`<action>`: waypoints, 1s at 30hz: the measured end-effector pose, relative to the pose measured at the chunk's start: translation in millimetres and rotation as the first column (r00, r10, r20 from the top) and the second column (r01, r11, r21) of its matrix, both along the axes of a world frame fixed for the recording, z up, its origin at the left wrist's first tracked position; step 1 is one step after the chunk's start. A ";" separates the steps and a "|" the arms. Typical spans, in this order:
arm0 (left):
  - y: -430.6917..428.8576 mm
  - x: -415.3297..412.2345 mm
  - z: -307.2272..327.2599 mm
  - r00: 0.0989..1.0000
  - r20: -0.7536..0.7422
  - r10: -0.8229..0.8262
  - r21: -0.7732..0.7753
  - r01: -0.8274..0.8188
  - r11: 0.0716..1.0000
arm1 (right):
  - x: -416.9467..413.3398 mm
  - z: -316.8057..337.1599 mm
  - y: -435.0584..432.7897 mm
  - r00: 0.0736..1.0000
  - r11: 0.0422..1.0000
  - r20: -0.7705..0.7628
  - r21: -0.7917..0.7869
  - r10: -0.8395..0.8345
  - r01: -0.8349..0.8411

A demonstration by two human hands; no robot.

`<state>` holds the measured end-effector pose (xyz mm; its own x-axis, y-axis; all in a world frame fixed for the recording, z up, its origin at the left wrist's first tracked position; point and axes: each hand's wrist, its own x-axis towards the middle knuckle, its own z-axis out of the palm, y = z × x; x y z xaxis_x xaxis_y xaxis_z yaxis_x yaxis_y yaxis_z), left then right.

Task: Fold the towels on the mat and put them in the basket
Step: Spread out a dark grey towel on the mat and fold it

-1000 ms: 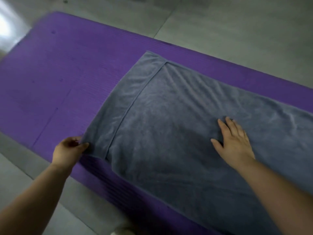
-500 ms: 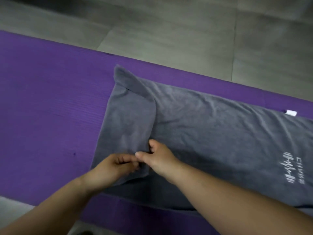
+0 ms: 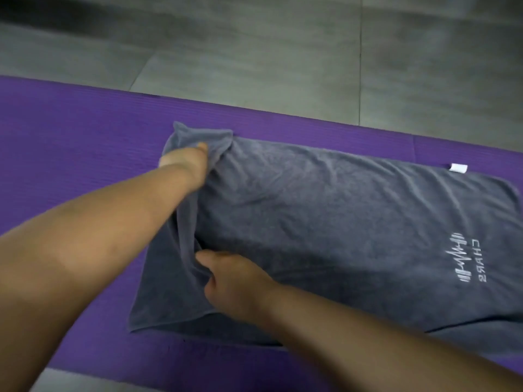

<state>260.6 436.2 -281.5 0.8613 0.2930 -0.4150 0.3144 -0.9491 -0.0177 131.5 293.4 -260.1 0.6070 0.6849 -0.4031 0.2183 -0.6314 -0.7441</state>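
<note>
Grey towel (image 3: 339, 222) flat on purple mat (image 3: 70, 154), long axis 9-to-3 o'clock; left hand (image 3: 186, 162) gripping 9 o'clock end's far corner; right hand (image 3: 229, 281) pinching same end, nearer; free end toward 3 o'clock.

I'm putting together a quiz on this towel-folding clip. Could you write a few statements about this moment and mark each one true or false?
1. The grey towel lies on a purple mat. True.
2. The left hand grips the towel at its far left corner. True.
3. The right hand rests flat on the logo. False: it pinches a fold of cloth near the towel's left end, well away from the logo.
4. A basket stands on the mat beside the towel. False: none is in view.
5. A white tag sticks out at the towel's far edge. True.
</note>
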 end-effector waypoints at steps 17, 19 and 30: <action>-274.7 29.0 71.4 0.942 0.326 0.079 -0.872 0.267 0.410 | -37.0 10.5 -319.9 0.546 0.531 -0.021 0.205 -0.837 0.822; -333.4 13.8 73.2 0.961 0.275 -0.012 -0.913 0.265 0.312 | -50.5 -8.8 -364.7 0.346 0.340 0.001 0.183 -0.938 0.922; -303.5 -170.5 -40.5 0.670 0.077 -0.738 -0.470 0.678 0.566 | -47.1 -72.2 -423.9 0.207 0.211 0.175 0.004 -0.963 0.978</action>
<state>90.1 132.7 -322.0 0.6500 -0.6223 -0.4363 -0.4378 -0.7758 0.4544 84.4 -130.6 -332.3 0.8114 -0.5087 -0.2878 -0.5419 -0.4702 -0.6967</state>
